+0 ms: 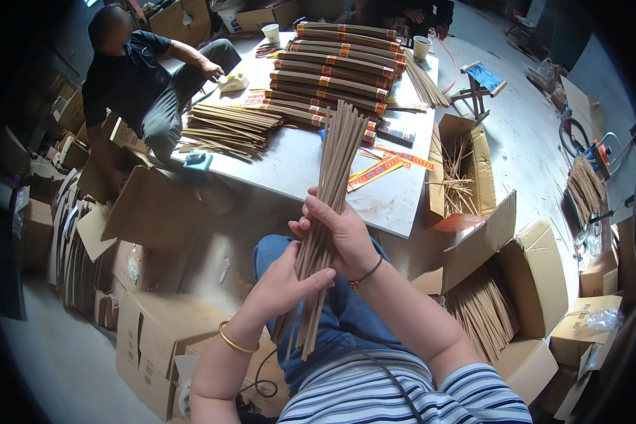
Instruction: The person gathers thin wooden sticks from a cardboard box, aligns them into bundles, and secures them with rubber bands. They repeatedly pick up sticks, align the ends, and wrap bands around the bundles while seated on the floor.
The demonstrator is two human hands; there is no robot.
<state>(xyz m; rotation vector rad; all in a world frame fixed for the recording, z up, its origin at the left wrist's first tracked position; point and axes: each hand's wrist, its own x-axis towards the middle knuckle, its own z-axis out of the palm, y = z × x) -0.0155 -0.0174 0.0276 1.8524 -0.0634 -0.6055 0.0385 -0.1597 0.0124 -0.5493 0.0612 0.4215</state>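
A loose bundle of long brown incense sticks (340,152) stands upright over my lap, its lower ends uneven and splayed. My left hand (284,280), below a gold bangle, is closed round the lower part. Higher up, my right hand (343,234) wraps the middle with its thumb across the front. Beyond them on the white table (396,212) lie red and yellow paper strips (385,169). Several banded incense bundles (332,78) are stacked in rows behind these. To their left is a pile of loose sticks (230,131).
An open carton (540,265) of sticks stands at my right, with another carton (484,166) beside the table. Cartons (145,339) crowd my left. A seated person (131,78) is at the table's left. A folding stool (480,88) stands at the far right.
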